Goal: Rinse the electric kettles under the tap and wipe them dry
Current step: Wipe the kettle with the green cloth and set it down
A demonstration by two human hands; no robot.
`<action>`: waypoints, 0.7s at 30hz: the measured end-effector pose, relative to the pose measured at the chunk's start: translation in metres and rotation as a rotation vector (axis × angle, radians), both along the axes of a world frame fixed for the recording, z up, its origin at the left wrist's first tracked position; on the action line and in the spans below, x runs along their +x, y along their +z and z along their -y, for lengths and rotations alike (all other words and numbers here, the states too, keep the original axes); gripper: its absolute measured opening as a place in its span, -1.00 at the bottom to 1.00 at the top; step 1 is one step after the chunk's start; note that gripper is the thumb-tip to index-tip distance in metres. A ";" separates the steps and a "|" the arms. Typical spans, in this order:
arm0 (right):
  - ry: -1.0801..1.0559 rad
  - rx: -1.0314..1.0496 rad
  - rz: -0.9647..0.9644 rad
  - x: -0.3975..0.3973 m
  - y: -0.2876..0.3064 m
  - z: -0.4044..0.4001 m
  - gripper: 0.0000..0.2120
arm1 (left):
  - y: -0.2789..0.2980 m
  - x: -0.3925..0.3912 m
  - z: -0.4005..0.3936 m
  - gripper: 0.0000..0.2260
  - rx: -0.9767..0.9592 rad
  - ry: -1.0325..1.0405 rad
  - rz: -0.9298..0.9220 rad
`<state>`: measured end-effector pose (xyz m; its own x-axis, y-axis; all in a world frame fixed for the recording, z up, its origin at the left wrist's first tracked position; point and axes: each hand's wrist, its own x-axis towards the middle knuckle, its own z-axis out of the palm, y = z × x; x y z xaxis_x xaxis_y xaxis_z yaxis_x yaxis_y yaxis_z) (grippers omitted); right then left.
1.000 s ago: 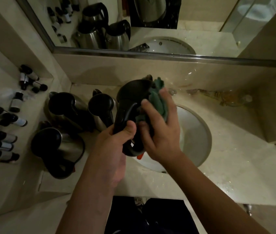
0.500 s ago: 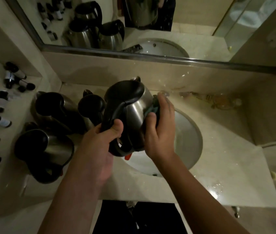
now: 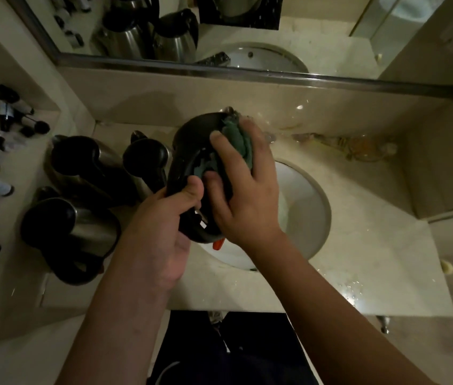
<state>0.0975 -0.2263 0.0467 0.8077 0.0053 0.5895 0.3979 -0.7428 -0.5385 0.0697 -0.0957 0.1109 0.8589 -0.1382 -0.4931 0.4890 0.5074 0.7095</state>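
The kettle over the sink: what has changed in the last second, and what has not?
The right hand slid the green cloth from the kettle's steel side back up over its black lid. The left hand keeps gripping the handle; three other kettles stay on the counter.

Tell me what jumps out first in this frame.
Dead centre, over the sink, the left hand grips a black-handled kettle while the right hand presses a green cloth against it. Three more steel kettles stand on the counter to the left, with small dark-capped bottles beyond them.
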 end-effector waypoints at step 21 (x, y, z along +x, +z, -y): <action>-0.100 0.271 -0.064 0.000 0.029 -0.006 -0.61 | 0.016 -0.013 0.005 -0.57 0.061 0.046 0.002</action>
<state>0.0973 -0.2208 0.0752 0.8320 -0.2265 0.5064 0.2889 -0.6025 -0.7440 0.0568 -0.1010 0.1267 0.8649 -0.0681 -0.4973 0.4643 0.4854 0.7408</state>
